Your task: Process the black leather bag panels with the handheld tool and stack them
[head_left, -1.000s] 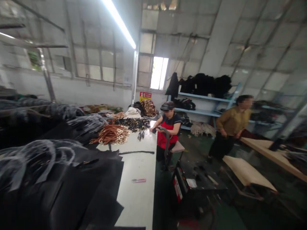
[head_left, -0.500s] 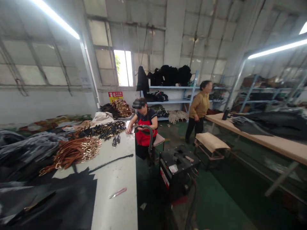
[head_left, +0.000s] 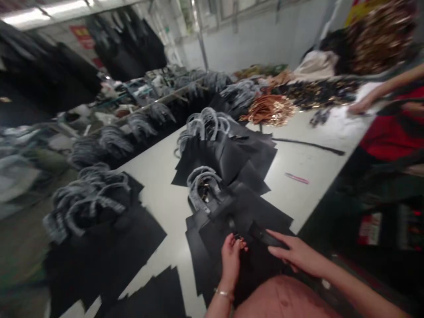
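Observation:
My left hand (head_left: 233,254) is closed, fingertips pinched over the black bag panels around a short black strap (head_left: 231,223) with a small metal fitting near it; blur hides the details. My right hand (head_left: 294,251) wraps around a long black object (head_left: 265,236), its flat end pointing left toward the strap. What kind of object it is, I cannot tell. Below both hands lies a stack of black bags (head_left: 243,207), with grey wrapped handles (head_left: 202,183) at its far end.
More black bags (head_left: 228,152) lie behind, and another pile (head_left: 106,247) is at the left. Pink-handled thread snips (head_left: 297,178) and a thin black strip (head_left: 311,145) rest on the white table (head_left: 298,203). Brown straps (head_left: 270,110) are farther back. A co-worker's arm (head_left: 380,95) reaches in at right.
The view has swung left and down from the room to the tabletop. Both my hands, out of sight before, now show over the black bags.

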`<act>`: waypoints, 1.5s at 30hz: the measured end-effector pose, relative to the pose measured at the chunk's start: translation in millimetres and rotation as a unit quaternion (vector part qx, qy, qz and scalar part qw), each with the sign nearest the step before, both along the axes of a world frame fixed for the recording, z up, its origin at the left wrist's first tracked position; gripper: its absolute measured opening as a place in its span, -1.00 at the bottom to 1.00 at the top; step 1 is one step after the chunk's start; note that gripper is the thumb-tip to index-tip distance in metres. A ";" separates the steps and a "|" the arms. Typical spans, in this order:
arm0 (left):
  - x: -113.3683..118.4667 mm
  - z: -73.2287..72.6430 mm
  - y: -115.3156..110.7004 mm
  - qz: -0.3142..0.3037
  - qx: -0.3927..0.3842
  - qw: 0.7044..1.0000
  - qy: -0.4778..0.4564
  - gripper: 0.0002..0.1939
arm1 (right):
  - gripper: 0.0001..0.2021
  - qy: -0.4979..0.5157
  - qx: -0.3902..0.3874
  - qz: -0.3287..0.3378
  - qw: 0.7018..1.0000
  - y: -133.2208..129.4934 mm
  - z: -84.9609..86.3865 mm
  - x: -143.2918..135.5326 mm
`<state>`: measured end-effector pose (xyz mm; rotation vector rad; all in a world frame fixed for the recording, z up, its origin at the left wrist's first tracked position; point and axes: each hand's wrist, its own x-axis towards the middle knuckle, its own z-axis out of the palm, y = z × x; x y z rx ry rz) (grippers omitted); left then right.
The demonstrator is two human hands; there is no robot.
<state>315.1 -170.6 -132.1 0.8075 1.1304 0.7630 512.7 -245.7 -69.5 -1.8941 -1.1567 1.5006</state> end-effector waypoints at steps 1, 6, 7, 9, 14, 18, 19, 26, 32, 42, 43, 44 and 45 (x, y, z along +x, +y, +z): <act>-4.7 -7.4 5.2 -0.001 0.007 1.000 -0.010 -0.65 | -0.33 0.028 -0.005 0.000 1.000 4.7 -5.3 -1.8; -1.1 -17.7 5.6 -0.014 0.049 0.999 -0.003 -0.73 | -0.35 0.100 -0.040 0.020 0.994 21.0 -5.7 -11.0; 0.0 -16.5 4.2 -0.019 0.054 0.998 0.003 -0.74 | -0.36 0.105 -0.043 0.024 0.993 26.4 -4.7 -13.5; 0.8 -14.0 2.6 -0.026 0.056 0.998 0.008 -0.75 | -0.38 0.102 -0.041 0.020 0.994 37.4 -3.9 -17.9; 0.3 -10.1 5.1 -0.001 0.052 0.999 0.000 -0.73 | -0.39 0.108 -0.041 0.035 0.993 46.0 -4.3 -19.0; -1.1 -9.0 6.8 -0.014 0.051 0.999 -0.007 -0.73 | -0.37 0.126 -0.072 0.042 0.989 44.6 -4.0 -17.6; -1.5 -8.6 6.9 -0.011 0.036 0.999 -0.012 -0.73 | -0.38 0.116 -0.068 0.025 0.991 46.0 -3.5 -17.6; -0.7 -4.1 6.2 0.007 -0.009 0.999 -0.045 -0.71 | -0.33 0.127 -0.090 0.030 0.987 48.6 0.9 -14.7; -4.1 -10.0 2.7 -0.014 0.058 0.996 0.069 -0.72 | -0.34 0.060 -0.053 -0.010 0.997 54.7 1.6 -23.6; -46.9 -20.0 29.7 -0.073 0.212 0.922 0.317 -0.75 | -0.28 0.041 -0.073 0.004 0.996 37.9 -3.2 -14.3; -46.6 -23.1 30.8 -0.086 0.167 0.937 0.293 -0.73 | -0.28 0.041 -0.074 0.010 0.996 36.5 -3.7 -16.3; -45.0 -25.6 30.7 -0.094 0.113 0.956 0.253 -0.70 | -0.29 0.041 -0.075 0.016 0.996 35.5 -3.6 -18.3; -42.4 -27.1 29.7 -0.094 0.058 0.973 0.201 -0.67 | -0.29 0.043 -0.077 0.022 0.996 34.8 -3.3 -20.3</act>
